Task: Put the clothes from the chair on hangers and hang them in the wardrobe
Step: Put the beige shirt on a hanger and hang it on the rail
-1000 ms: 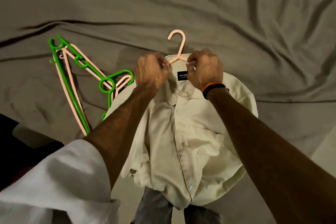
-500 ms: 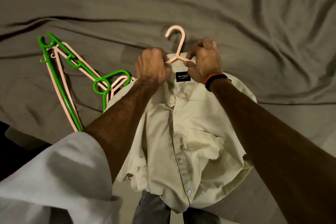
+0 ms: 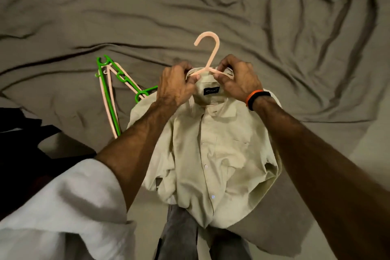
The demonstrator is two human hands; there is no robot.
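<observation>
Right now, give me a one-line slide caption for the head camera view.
Both hands, left hand and right hand, fit a pink hanger into a pale shirt collar over a bed.

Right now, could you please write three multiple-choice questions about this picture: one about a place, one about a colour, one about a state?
1. Where do the spare hangers lie?
A. On the bed sheet, on the left hand's side
B. On the shirt
C. Beyond the right hand

2. What colour is the hanger inside the shirt?
A. Green
B. Pink
C. Black

3. How is the shirt front?
A. Fully open
B. Inside out
C. Buttoned

Answers: 1 A, they rest on the sheet beside the left hand. 2 B, its pink hook rises from the collar between the left hand and the right hand. 3 C, the placket is closed with buttons showing.
</observation>
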